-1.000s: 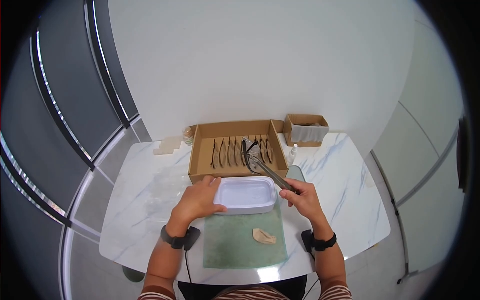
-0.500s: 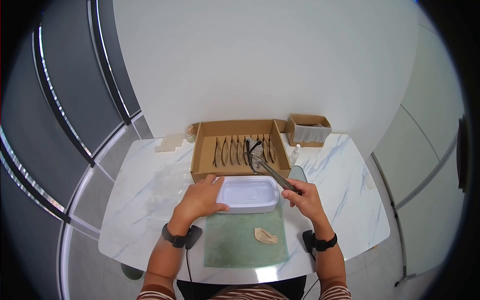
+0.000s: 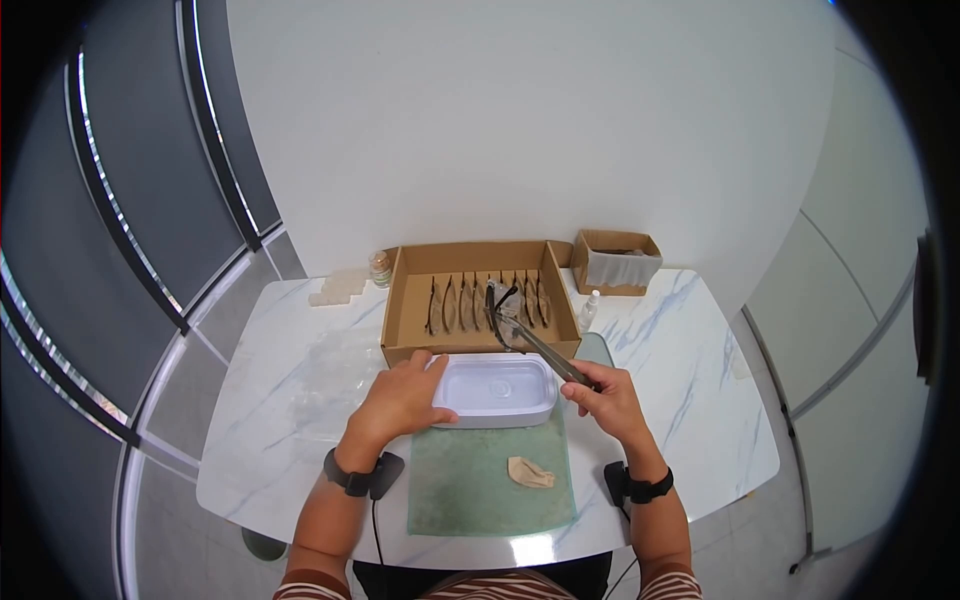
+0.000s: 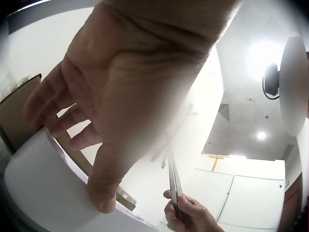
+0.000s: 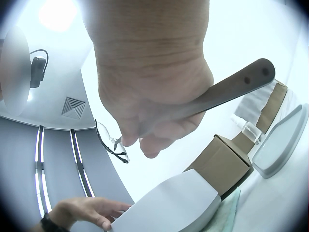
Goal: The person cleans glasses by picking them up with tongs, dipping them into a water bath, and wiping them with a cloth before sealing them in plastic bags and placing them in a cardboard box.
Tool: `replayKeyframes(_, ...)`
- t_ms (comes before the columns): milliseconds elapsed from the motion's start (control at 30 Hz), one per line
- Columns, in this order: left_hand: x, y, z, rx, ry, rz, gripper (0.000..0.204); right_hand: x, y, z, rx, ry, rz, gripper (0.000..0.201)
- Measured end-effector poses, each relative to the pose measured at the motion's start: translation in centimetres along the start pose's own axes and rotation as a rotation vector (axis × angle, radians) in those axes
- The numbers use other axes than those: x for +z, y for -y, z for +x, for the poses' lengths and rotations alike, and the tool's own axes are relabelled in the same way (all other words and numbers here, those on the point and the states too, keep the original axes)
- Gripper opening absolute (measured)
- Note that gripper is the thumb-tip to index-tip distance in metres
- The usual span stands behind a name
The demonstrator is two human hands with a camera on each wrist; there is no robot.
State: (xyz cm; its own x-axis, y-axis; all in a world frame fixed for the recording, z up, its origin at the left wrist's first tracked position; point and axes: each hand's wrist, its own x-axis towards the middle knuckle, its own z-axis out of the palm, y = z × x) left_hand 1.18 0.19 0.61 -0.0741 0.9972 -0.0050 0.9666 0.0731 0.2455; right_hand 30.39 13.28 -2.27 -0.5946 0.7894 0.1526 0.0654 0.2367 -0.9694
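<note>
My right hand (image 3: 607, 397) grips long metal tweezers (image 3: 548, 352), whose handle (image 5: 236, 86) sticks out behind the hand in the right wrist view. Their far tips hold a pair of dark-framed glasses (image 5: 112, 149), raised in front of the cardboard box. A white oblong tub (image 3: 495, 419), like an ultrasonic cleaner, stands below them with its basin (image 3: 480, 385) uncovered. My left hand (image 3: 402, 394) holds the tub's left end, thumb on the near side and fingers at the far rim. In the left wrist view the thumb (image 4: 102, 191) lies against the rim.
Several wrapped glasses (image 3: 449, 304) stand in a row inside the cardboard box (image 3: 404, 318). A smaller box (image 3: 617, 274), a spray bottle (image 3: 589, 309) and a jar (image 3: 380, 268) sit at the back. A tan cloth (image 3: 530, 472) lies on a green mat (image 3: 465, 490); clear plastic lies left.
The glasses and tweezers have shifted only slightly above the tub. The ripples in the tub's basin look calmer than half a second ago. My left hand keeps its place.
</note>
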Motion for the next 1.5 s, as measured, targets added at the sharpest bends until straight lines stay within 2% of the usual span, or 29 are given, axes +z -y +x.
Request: replayKeyframes(1500,-0.07,-0.22,0.06,-0.008,0.012,0.006,0.086,0.14,-0.07,-0.13,0.009,0.013,-0.052,0.037)
